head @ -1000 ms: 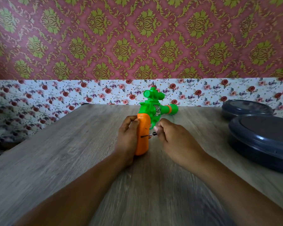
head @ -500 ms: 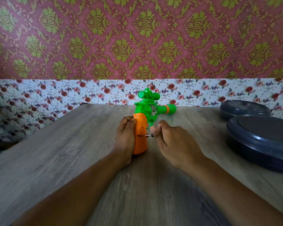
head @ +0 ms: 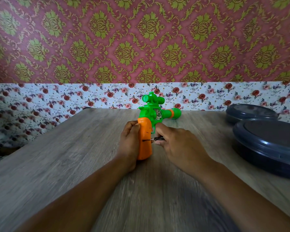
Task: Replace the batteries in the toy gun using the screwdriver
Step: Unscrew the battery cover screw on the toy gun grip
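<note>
A toy gun (head: 145, 136) with a green body, a scope on top and an orange handle lies on the wooden table (head: 74, 156), its barrel pointing right. My left hand (head: 129, 144) grips the orange handle from the left side. My right hand (head: 179, 146) pinches a small dark screwdriver (head: 155, 139). The screwdriver's thin metal tip rests against the right face of the handle, about halfway along it. Most of the screwdriver's handle is hidden inside my fingers.
Two dark blue round lidded containers stand at the right: a large one (head: 271, 144) near me and a smaller one (head: 251, 113) behind it. A floral-papered wall (head: 107, 96) runs along the table's far edge.
The screwdriver's handle shows more between my right fingers, which have shifted slightly around it. The toy gun and my left hand stay nearly as they were.
</note>
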